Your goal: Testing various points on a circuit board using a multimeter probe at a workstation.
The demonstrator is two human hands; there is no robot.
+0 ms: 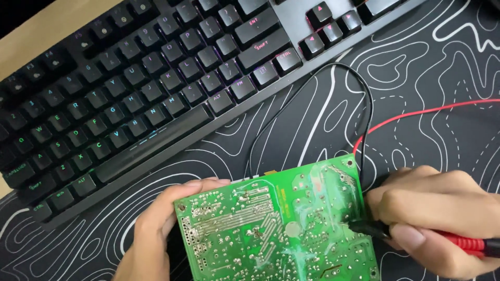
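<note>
Head view, looking down. My left hand (156, 229) grips the green circuit board (276, 224) by its left edge, fingers curled around it, thumb on top, solder side up. The board sits at the near edge of the surface, tilted a little, its lower part cut off by the frame. My right hand (432, 213) is closed around a red probe (458, 243), pen-style; its dark tip touches the board near the right edge, on the solder joints there.

A red wire (416, 113) runs off to the right edge of the surface, and a black wire (333, 88) loops from behind the board up toward the keyboard (135, 78). The keyboard lies diagonally across the far left, keys backlit. All on a black mat with white contour lines (427, 62).

Progress, my read: board is flipped and steadied, one probe is placed on a joint, so probing is under way. A second probe isn't visible; I can't tell where the black wire ends. No meter in view, so no reading to check.
</note>
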